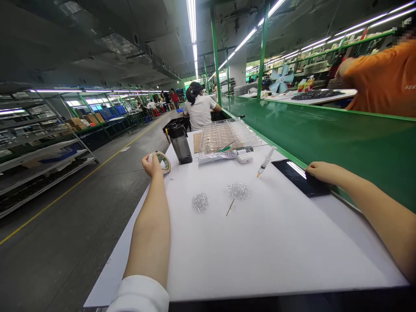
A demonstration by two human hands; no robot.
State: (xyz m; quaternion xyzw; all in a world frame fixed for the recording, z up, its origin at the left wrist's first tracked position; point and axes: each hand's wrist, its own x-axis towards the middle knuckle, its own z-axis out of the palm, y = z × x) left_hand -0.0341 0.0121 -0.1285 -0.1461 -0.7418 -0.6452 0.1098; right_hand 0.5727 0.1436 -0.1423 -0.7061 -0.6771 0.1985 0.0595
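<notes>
At the table's left edge, my left hand [152, 165] is closed on a roll of tape [164, 162]. My right hand [320, 171] lies at the upper right corner of a dark phone [300, 177], fingers together at its edge; the fingertips are partly hidden. Two piles of small clear pieces, one on the left [200, 202] and a wider one [238, 190], lie mid-table. A thin metal tool [230, 207] rests just below the wider pile. Between that pile and the phone is a syringe [266, 162] with an orange tip.
Behind the tape stands a dark bottle [181, 146]. Clear plastic trays [221, 134], a tube [220, 156] and a white case [245, 158] lie at the back of the white table [260, 251]. A green conveyor [325, 130] runs along the right. People sit ahead and at right.
</notes>
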